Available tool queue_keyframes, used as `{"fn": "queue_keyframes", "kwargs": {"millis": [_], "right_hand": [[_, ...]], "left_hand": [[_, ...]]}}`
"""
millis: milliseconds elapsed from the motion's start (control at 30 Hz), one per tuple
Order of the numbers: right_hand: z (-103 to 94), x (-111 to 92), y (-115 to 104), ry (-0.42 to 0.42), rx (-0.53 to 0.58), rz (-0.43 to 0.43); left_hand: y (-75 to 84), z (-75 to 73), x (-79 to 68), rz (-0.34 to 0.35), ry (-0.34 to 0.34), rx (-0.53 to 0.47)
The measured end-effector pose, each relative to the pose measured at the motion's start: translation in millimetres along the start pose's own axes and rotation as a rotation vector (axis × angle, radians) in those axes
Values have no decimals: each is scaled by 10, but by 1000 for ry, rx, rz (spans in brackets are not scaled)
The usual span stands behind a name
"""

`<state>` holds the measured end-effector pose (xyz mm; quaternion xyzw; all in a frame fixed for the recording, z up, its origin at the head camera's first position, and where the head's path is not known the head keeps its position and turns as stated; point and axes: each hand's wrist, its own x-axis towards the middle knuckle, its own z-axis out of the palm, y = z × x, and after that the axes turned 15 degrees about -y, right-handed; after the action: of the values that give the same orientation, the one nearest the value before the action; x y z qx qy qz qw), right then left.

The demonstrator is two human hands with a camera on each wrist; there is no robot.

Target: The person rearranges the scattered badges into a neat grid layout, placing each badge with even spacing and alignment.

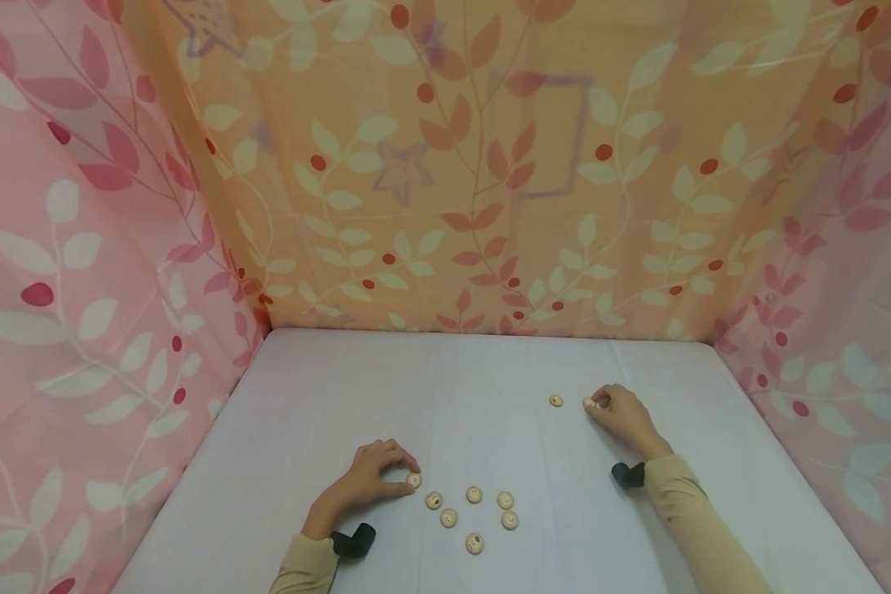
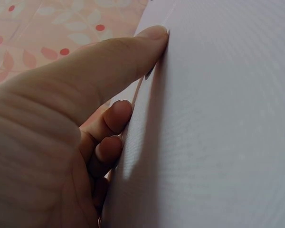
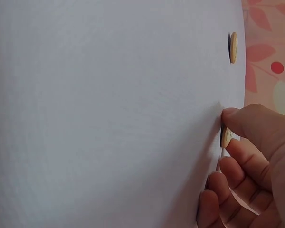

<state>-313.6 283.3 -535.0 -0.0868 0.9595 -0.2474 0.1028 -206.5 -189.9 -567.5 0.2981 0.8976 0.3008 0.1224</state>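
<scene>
In the head view my left hand (image 1: pixel 374 474) rests low on the table, thumb and forefinger around a small round wooden disc (image 1: pixel 413 480) with dark marks. The left wrist view shows the thumb (image 2: pixel 128 54) against the white surface, with that disc mostly hidden behind it. Farther back on the right, my right hand (image 1: pixel 624 414) pinches another wooden disc (image 3: pixel 226 137) by its edge between thumb and fingertip, close on the tabletop. A second pale disc (image 1: pixel 556 400) lies just left of it.
Several more wooden discs (image 1: pixel 473 495) lie loosely grouped right of the left hand, near the front. The white table (image 1: pixel 341 388) is bounded by a flowered orange curtain (image 1: pixel 460 206) behind and pink ones (image 1: pixel 82 330) at the sides. Each wrist carries a black device (image 1: pixel 355 541).
</scene>
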Motion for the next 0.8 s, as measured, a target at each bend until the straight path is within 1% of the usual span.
{"fn": "queue_keyframes", "kwargs": {"millis": [167,300,600,800], "right_hand": [[3,24,36,-4,3,-4],[6,31,48,3,5,-14],[19,18,64,57,22,-59],[21,-46,38,71,68,-82]], "left_hand": [[-21,12,2,5,1,10],[-25,11,5,1,-5,-3],[-15,3,6,10,-4,13],[-5,-2,8,2,-9,-2]]}}
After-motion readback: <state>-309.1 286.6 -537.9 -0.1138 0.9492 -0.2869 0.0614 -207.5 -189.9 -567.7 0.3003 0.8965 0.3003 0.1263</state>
